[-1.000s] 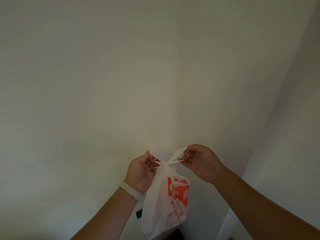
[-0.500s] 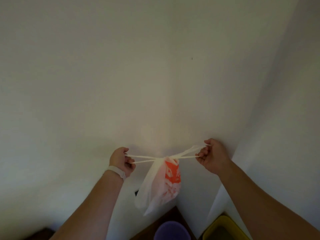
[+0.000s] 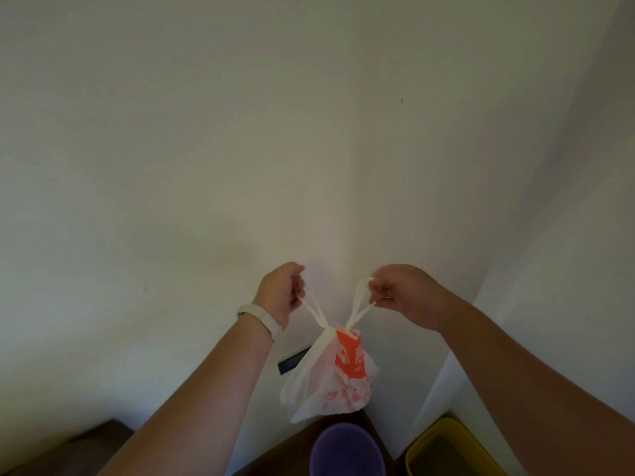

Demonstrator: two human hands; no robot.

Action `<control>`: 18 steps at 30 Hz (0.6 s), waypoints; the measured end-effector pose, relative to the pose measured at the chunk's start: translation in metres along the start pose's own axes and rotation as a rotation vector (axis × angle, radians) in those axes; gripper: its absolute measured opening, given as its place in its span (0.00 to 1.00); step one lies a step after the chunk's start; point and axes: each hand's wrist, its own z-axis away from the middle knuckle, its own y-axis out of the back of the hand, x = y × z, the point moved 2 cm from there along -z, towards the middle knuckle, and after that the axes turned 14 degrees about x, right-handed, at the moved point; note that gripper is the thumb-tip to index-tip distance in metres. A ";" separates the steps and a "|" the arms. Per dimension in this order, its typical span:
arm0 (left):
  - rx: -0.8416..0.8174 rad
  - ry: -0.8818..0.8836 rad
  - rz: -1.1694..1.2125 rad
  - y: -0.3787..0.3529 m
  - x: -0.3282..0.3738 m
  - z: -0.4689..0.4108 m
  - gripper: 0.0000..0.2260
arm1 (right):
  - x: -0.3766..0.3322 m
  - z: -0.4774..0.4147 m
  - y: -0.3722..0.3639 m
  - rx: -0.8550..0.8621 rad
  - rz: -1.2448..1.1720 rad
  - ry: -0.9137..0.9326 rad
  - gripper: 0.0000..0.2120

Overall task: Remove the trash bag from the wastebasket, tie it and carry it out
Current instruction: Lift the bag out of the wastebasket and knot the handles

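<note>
You hold the trash bag (image 3: 331, 372) in the air in front of a corner of the white wall (image 3: 171, 166), and it hangs free between your two arms. Your left hand (image 3: 281, 292) is closed as a fist around the left handle strip (image 3: 314, 309), and your right hand (image 3: 402, 293) is closed around the right handle strip (image 3: 359, 309); the two strips go down and meet at a gathered neck on top of the bag. The bag is thin white plastic with orange print, and something crumpled sits in its lower part, but you cannot tell what it is through the plastic. Under the bag, on the dark floor (image 3: 285, 451), stands a purple wastebasket (image 3: 345, 451); its lower part is cut off by the frame and its inside looks only dark. To its right a yellow bin (image 3: 446, 448) is also cut off, with a dull dark inside. A white band (image 3: 263, 319) is on your left wrist. Behind the bag a small dark object (image 3: 292, 363) sits against the wall, half hidden and hard to identify.
</note>
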 end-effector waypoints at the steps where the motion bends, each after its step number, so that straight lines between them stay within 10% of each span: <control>1: -0.051 -0.070 -0.052 -0.007 0.001 0.007 0.10 | -0.007 0.007 -0.009 -0.050 0.143 0.079 0.11; 6: -0.261 -0.326 -0.224 -0.020 0.005 0.028 0.04 | -0.031 0.028 -0.039 -0.172 0.553 0.347 0.07; 18: -0.440 -0.320 -0.448 -0.025 0.017 0.047 0.07 | -0.037 0.027 -0.036 0.032 0.703 0.551 0.06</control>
